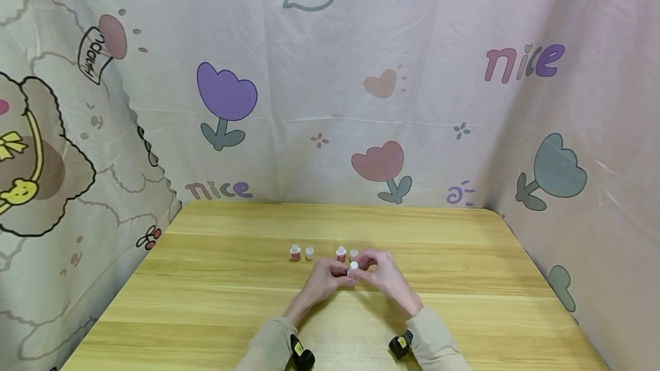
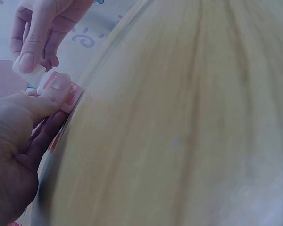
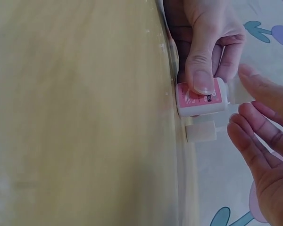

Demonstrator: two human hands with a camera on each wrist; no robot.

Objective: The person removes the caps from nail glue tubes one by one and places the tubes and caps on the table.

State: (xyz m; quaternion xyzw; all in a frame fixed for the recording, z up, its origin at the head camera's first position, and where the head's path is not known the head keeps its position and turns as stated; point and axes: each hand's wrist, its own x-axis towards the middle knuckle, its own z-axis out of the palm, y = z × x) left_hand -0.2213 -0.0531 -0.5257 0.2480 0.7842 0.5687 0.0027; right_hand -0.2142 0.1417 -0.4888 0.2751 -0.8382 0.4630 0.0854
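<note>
In the head view my left hand [image 1: 327,278] holds a small white bottle with a pink label [image 3: 203,98] low over the table, thumb pressed across the label. My right hand [image 1: 381,271] is at the bottle's top, its thumb and fingers pinching the white cap [image 2: 27,70]. The cap sits on or right at the bottle's mouth; the join is partly hidden by fingers. Just beyond the hands stands a loose white cap with a thin tip [image 3: 201,132], beside another small bottle [image 1: 341,255].
Farther left on the wooden table [image 1: 227,279] stand a further white bottle with a reddish label [image 1: 295,253] and a small white cap-like piece [image 1: 309,253]. A printed cloth [image 1: 319,96] hangs behind the table and along both sides.
</note>
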